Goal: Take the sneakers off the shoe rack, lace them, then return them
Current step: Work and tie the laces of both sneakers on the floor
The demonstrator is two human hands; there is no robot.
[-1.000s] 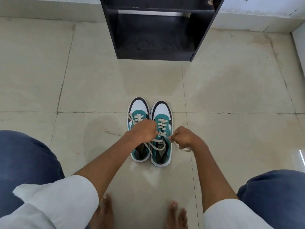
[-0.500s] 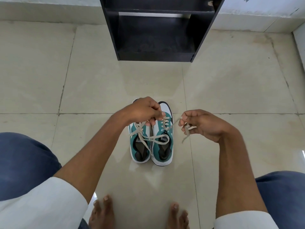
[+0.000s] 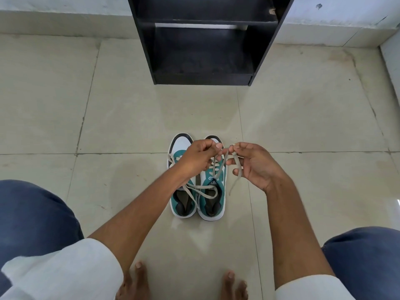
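Note:
Two teal, white and black sneakers stand side by side on the floor, toes pointing away from me: the left sneaker and the right sneaker. Above their toes, my left hand pinches one end of the right sneaker's beige lace. My right hand grips the other end, which loops through its fingers and dangles beside the shoe. Both ends are pulled up and nearly meet. The left sneaker's loose lace lies across both shoe openings.
The black shoe rack stands against the wall straight ahead, its lower shelf bare. My knees in blue trousers flank the view, and my bare feet rest on the beige tiled floor just behind the sneakers.
Both hands rose from low over the right sneaker's tongue, drawing the lace ends upward. The right hand swung out, then came back in toward the left hand.

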